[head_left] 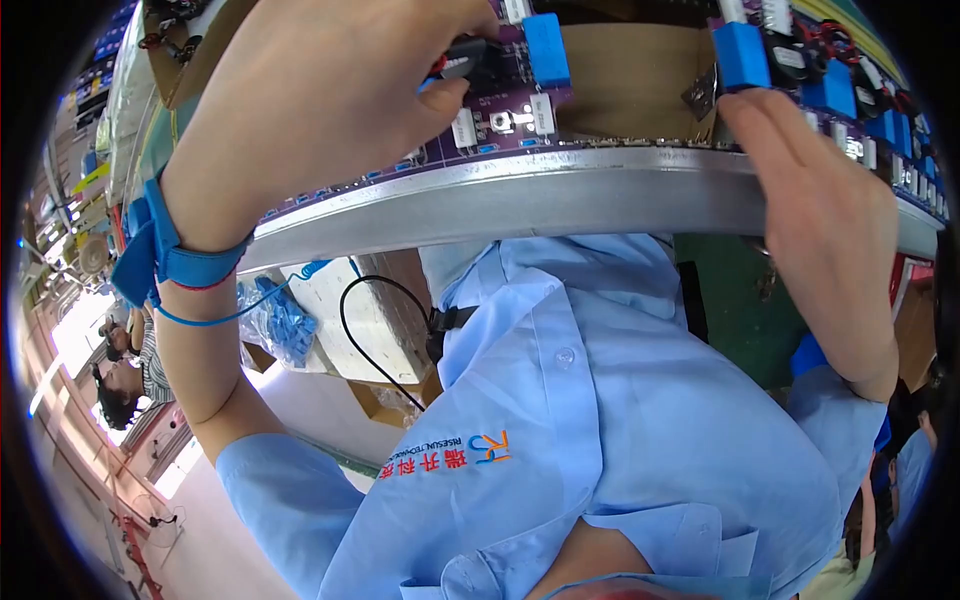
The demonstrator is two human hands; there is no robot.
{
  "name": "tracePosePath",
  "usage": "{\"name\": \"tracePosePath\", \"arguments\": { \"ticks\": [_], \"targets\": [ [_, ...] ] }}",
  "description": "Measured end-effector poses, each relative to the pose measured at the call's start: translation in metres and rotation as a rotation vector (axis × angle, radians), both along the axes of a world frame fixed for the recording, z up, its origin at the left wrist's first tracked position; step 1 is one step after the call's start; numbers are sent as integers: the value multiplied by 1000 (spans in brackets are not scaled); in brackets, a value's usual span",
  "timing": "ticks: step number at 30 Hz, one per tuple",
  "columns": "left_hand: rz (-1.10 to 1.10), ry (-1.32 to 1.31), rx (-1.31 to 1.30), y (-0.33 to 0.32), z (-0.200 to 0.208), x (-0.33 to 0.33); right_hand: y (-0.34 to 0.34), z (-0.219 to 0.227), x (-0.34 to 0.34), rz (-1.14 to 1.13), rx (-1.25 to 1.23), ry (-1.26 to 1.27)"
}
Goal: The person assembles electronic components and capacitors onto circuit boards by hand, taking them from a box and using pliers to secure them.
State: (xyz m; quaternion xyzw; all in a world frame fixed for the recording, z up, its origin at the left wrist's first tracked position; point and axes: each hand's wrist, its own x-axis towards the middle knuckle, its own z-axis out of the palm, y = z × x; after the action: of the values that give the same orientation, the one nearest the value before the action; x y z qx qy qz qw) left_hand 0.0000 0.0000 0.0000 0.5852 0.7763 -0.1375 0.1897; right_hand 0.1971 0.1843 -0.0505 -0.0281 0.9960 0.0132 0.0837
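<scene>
A light blue shirt (pixel 660 390) is biggest. Past it runs a long gray metal rail (pixel 560 205). The 2 hands are apart: the left hand (pixel 340 90) is over a purple board (pixel 490 103) by the rail's far edge, and the right hand (pixel 830 190) has fingertips at a blue block (pixel 741 56). I cannot tell if they grip. Brown cardboard (pixel 640 80) shows between them. A blue band (pixel 205 268) circles the left wrist. A black part (pixel 472 62) sits by the left thumb.

Above the rail (pixel 600 203), the frame's top edge cuts off the left hand (pixel 350 75) and the board (pixel 488 104) it partly hides. Far left of the rail, a person (pixel 155 368) is too small to make out clearly.
</scene>
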Motion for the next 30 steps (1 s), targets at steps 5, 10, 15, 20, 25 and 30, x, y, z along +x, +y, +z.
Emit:
{"name": "tracePosePath", "arguments": {
  "ticks": [5, 10, 15, 20, 25, 30],
  "targets": [
    [-143, 76, 97, 6, -3, 6, 12, -19, 25, -141, 67, 239],
    [-138, 53, 86, 7, -12, 6, 9, -34, 33, -203, 79, 303],
    [-167, 110, 98, -1, -3, 15, 28, -30, 45, -154, 202, 203],
    [-212, 148, 140, -2, -13, 22, 47, -52, 58, -189, 192, 260],
    [-117, 166, 163, -1, -22, 29, 75, -27, 61, -230, 209, 13],
    [109, 172, 65, 5, -35, 36, 82, -30, 66, -228, 241, 40]
  ]
}}
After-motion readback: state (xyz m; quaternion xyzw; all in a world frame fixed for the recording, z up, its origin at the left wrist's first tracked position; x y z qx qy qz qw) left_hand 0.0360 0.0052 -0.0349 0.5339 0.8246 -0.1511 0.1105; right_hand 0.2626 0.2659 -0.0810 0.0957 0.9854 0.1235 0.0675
